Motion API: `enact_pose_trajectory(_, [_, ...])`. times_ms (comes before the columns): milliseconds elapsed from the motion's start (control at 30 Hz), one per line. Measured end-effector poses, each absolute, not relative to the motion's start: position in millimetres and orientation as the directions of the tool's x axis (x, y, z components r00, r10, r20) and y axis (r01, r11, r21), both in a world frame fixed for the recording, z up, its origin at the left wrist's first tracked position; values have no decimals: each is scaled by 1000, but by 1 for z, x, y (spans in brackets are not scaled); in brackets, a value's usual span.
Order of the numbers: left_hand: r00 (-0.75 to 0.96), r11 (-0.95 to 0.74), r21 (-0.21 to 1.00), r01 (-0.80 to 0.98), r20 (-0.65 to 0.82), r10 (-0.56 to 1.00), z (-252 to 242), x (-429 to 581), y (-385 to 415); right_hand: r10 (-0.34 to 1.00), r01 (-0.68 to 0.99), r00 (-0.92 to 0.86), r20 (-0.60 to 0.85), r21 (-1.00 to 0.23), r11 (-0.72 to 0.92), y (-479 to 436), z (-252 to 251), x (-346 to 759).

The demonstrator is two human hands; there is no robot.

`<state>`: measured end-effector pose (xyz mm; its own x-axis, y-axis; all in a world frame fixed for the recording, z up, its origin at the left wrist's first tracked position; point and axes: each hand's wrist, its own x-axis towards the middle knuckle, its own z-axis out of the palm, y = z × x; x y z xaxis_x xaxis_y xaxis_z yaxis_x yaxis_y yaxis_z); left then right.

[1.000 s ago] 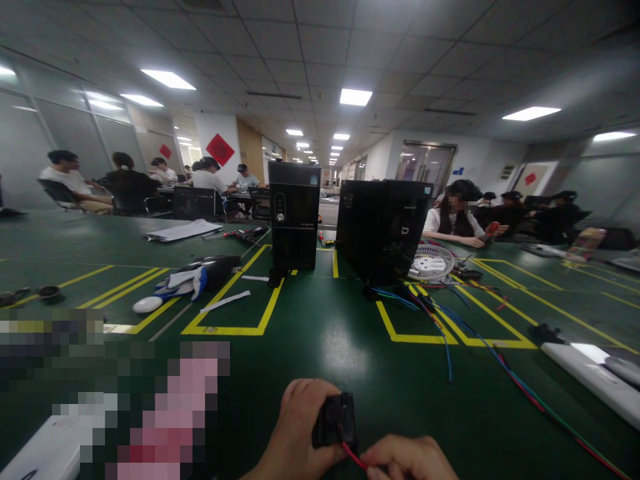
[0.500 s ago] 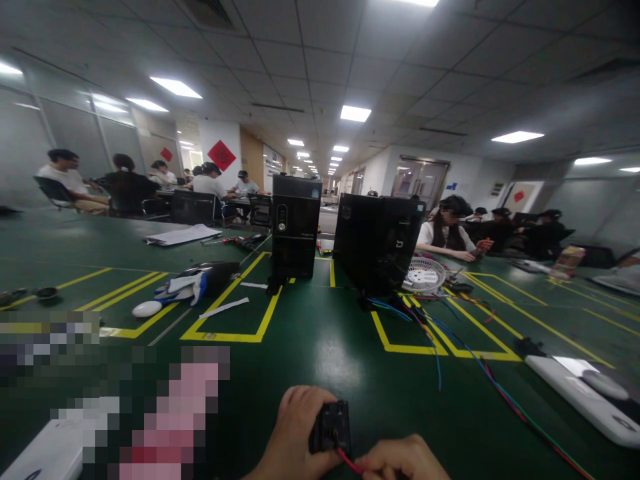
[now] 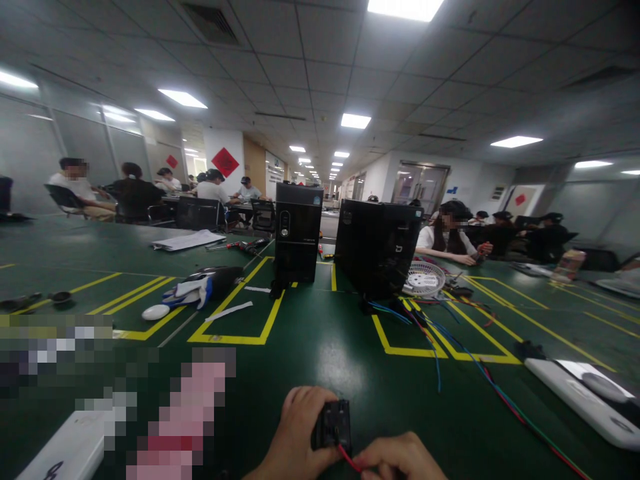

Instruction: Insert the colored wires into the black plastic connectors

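Green table (image 3: 320, 340), red wire (image 3: 347, 456) pinched at a black part (image 3: 338, 419)

Glossy green underneath, black part low in view over the near side of it; clock directions read outward from that part. At nine o'clock, left hand (image 3: 303, 427) closed around the part, thumb along the lower edge. At four o'clock, right hand (image 3: 405, 457) in a narrow pinch on the red wire, close to its entry at about five. Depth of the wire's end: impossible to tell.

Best handling, by judgement: hold the part firmly against twisting, turn its face square to the pinch, grip short, and move the wire along its own line rather than sideways, to avoid kinking or slipping. Tilt the face upward for a better look at the entry.

Farther out, blue wire (image 3: 439, 375) at two o'clock, red and green wires (image 3: 520, 417) and a white casing (image 3: 570, 403) at three; best to steer the right forearm clear of those. Yellow tape outlines (image 3: 415, 351) around one. Beyond, two black computer towers (image 3: 297, 233) either side of twelve, a round white grille (image 3: 424, 279) at one. Behind the grille, a seated person (image 3: 453, 240); at eleven, a red diamond sign (image 3: 225, 162) on the wall.
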<state>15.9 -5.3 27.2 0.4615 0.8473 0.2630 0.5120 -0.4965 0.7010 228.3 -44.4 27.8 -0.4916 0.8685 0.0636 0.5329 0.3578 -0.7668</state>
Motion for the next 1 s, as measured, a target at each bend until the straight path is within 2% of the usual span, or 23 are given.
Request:
enact_pose_trajectory(167, [446,-493,712,500,276,851,27,15,-8,855,536,-517,-26,-789,301,-47,30,231])
enact_pose_trajectory(367, [438,-527,702,478,330,836,22,14,-6,916,653,-401,-20,-707,271,-55,46,227])
enact_pose_trajectory(567, [424,-527,709,468,343,838,24,13,-8,918,539,-396,-30,-817,205,-58,49,219])
enact_pose_trajectory(800, [428,-533,693,485,344,836,27,13,-10,914,511,-401,-64,-843,165,-56,45,219])
enact_pose_trajectory(1000, [411,-487,733,475,305,859,21,15,-3,975,555,-220,22,-819,144,-56,44,216])
